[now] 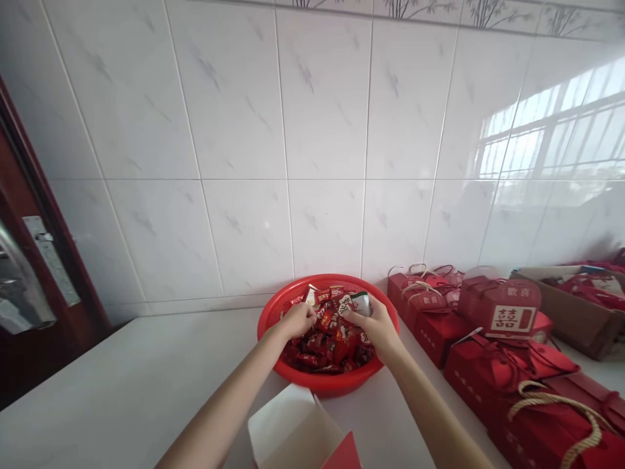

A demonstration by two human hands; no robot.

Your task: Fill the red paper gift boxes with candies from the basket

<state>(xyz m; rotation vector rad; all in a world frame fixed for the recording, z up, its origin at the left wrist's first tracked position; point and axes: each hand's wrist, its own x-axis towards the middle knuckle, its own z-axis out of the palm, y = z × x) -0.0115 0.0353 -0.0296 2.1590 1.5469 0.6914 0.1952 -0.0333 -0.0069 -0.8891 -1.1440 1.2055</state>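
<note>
Glossy foil-like wrappers are glinting on the sweets [332,339] filling a perforated red plastic basket [273,309]; matt red card gift boxes [498,309] with twisted paper-cord handles are sitting against a shining glazed tile wall [322,130].

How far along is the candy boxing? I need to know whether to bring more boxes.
Done: closed red gift boxes are stacked on the right. In hand: both the left hand and right hand are gathering wrapped candies in the red basket. Left: the open box in front looks empty, and many candies remain.
</note>
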